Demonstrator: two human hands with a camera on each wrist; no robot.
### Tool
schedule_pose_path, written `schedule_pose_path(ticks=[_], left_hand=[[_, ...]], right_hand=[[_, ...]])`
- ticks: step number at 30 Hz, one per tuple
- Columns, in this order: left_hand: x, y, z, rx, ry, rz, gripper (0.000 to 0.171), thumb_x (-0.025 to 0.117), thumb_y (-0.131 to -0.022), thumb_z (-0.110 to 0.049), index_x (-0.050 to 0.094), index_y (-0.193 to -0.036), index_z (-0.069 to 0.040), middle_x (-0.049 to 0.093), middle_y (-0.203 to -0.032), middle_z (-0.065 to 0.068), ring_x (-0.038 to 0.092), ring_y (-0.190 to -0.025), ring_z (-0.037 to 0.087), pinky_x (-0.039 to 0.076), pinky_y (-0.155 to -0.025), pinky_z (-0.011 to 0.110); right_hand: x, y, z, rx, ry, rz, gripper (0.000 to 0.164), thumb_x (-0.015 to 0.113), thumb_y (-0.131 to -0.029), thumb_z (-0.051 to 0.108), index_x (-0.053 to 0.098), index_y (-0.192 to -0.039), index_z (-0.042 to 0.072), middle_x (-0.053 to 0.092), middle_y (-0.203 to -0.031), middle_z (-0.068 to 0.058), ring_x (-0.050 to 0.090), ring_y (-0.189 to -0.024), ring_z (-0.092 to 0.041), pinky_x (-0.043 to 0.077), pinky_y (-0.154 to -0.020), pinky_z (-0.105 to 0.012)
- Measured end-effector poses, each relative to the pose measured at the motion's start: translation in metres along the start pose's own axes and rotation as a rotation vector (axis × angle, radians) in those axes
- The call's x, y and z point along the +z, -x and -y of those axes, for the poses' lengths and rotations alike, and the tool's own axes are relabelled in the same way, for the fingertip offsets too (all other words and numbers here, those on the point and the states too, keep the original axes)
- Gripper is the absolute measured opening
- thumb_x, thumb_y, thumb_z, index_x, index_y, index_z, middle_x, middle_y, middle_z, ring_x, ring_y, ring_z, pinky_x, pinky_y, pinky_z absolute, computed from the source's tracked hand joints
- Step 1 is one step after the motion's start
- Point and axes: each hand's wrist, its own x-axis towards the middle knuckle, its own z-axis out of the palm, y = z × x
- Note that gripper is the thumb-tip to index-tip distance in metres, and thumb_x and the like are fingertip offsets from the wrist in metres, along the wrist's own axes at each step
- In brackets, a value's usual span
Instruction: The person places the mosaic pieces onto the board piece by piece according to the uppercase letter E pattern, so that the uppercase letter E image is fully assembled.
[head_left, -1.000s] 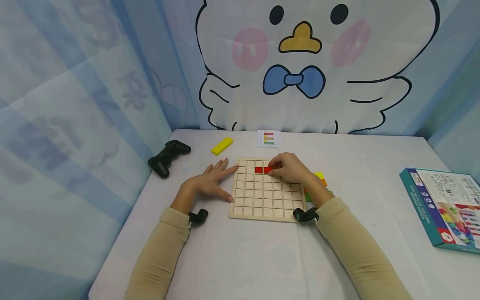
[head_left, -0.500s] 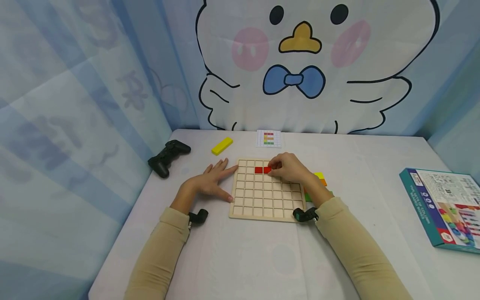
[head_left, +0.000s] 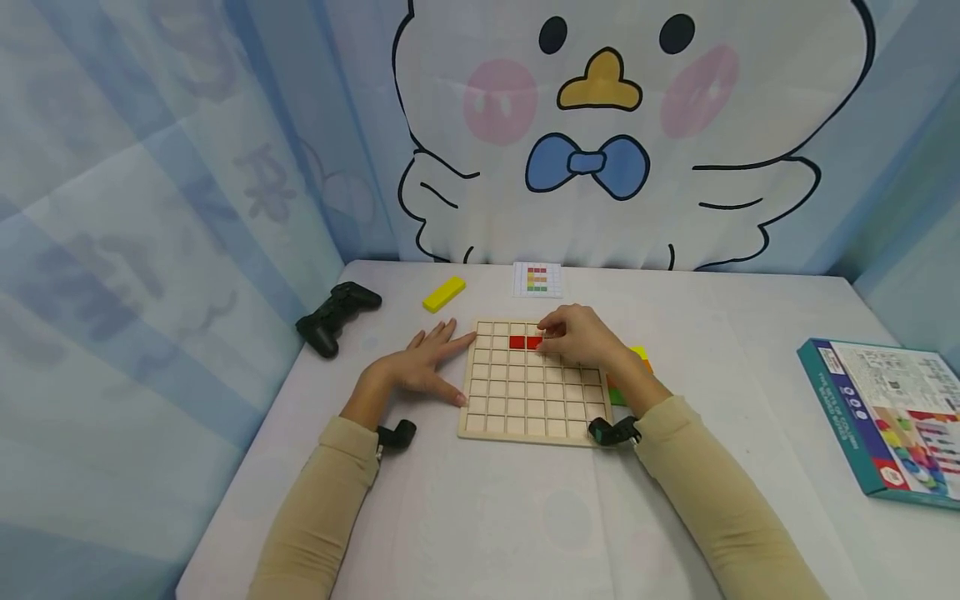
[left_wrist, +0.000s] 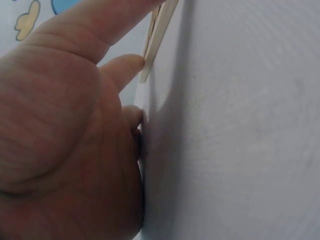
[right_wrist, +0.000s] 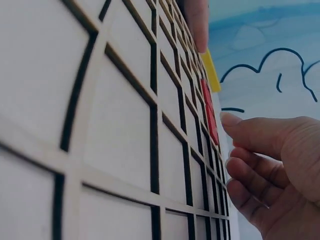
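Observation:
A square wooden grid board (head_left: 517,406) lies on the table between both hands. Two red square tiles (head_left: 517,342) sit side by side in its second row from the far edge. My left hand (head_left: 415,365) lies with spread fingers at the board's left side, thumb and index fingertip touching its edge. Over the far part of the board, my right hand (head_left: 581,336) has thumb and fingers bent together just right of the red tiles. In the right wrist view, a sliver of a red tile (right_wrist: 235,143) shows between the thumb (right_wrist: 250,132) and curled fingers, mostly hidden.
A yellow block (head_left: 444,294) and a small pattern card (head_left: 537,280) lie beyond the board. Green, orange and yellow pieces (head_left: 618,397) are partly hidden under the right forearm. A black game controller (head_left: 337,318) is at left, a teal-edged box (head_left: 892,421) at right.

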Motion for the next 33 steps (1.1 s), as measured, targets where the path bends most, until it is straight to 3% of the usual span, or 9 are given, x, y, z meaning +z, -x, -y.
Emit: schedule_pose_path(ticks=[6,14,33], left_hand=[[0.001,-0.001,0.001,0.003,-0.008,-0.006,0.116,0.083,-0.079,-0.062,0.013,-0.168,-0.036,-0.015,-0.175,0.009,-0.017,-0.162,0.026,-0.012,-0.13,0.052],[-0.001,0.002,0.001,-0.003,-0.008,0.007,0.117,0.083,-0.079,-0.061,0.012,-0.168,-0.035,-0.016,-0.175,0.008,-0.018,-0.162,0.026,-0.012,-0.13,0.052],[0.0,0.001,-0.001,-0.008,-0.003,0.004,0.115,0.082,-0.079,-0.062,0.013,-0.168,-0.036,-0.015,-0.175,0.007,-0.018,-0.162,0.025,-0.013,-0.13,0.051]], right_hand=[[-0.009,0.013,0.006,-0.048,-0.017,-0.082,0.037,0.079,-0.093,0.017,0.072,-0.127,0.002,0.071,-0.113,-0.015,0.061,-0.092,-0.025,0.051,-0.078,-0.036],[-0.02,0.036,0.01,-0.049,-0.05,-0.18,0.036,0.078,-0.095,0.021,0.072,-0.128,0.008,0.07,-0.123,-0.017,0.061,-0.096,-0.025,0.052,-0.08,-0.037],[-0.04,0.051,-0.017,0.056,-0.013,-0.247,0.035,0.076,-0.097,0.02,0.071,-0.129,0.005,0.07,-0.123,-0.017,0.06,-0.097,-0.027,0.054,-0.078,-0.033]])
